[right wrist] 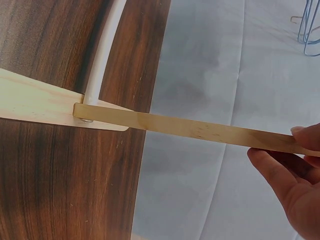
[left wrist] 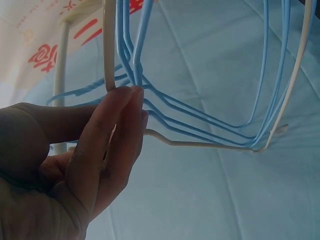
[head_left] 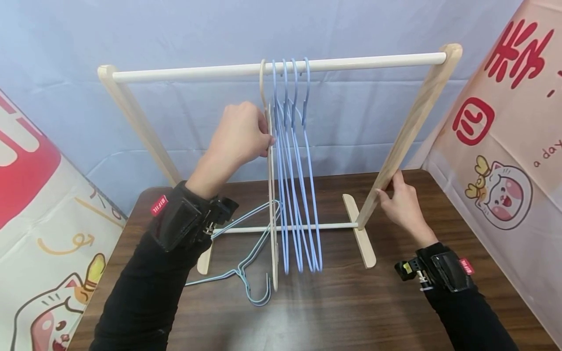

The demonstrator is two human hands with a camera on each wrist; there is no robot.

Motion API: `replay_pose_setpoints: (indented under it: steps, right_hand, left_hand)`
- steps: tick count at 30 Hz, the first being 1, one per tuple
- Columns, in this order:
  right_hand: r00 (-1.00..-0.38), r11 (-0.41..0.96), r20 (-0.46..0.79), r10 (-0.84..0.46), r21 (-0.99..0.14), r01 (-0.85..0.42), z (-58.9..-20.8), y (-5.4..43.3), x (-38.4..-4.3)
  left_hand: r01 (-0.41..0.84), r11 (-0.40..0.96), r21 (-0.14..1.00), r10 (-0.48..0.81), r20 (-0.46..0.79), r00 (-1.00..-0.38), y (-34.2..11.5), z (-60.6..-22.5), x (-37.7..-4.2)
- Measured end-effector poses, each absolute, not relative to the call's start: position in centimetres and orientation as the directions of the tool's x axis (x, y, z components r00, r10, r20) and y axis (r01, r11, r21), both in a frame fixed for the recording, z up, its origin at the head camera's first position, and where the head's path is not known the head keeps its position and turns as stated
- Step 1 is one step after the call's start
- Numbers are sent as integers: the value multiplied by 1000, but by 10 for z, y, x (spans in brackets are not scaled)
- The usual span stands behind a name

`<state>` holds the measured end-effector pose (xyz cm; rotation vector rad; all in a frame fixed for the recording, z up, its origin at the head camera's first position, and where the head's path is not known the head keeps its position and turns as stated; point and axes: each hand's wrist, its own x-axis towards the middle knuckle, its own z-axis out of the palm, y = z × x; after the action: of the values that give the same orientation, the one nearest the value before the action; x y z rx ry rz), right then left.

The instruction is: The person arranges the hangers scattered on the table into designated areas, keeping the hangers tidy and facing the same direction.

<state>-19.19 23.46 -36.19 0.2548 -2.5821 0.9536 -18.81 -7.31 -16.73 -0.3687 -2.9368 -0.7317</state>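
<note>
My left hand pinches a cream hanger just below its hook, which hangs over the white top rod of a clothes rack. Thumb and fingertips meet at the hanger's neck in the left wrist view. Right beside it on the rod hang several blue hangers, close together. At the other side my right hand grips the rack's wooden right post low down. The right wrist view shows thumb and fingers on opposite sides of that post.
Light-blue hangers lie on the brown wooden table, below and left of the hanging ones. A white lower rod joins the rack's wooden feet. Behind is a pale blue cloth; printed cloths flank both sides.
</note>
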Motion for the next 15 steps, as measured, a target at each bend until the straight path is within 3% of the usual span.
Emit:
replay_pose_setpoints:
  steps: [15]
  right_hand:
    - [-910, 755, 413, -41, -584, -298, -362, 235, -193]
  left_hand:
    - [243, 864, 441, 210, 125, -970, -73, -167, -189]
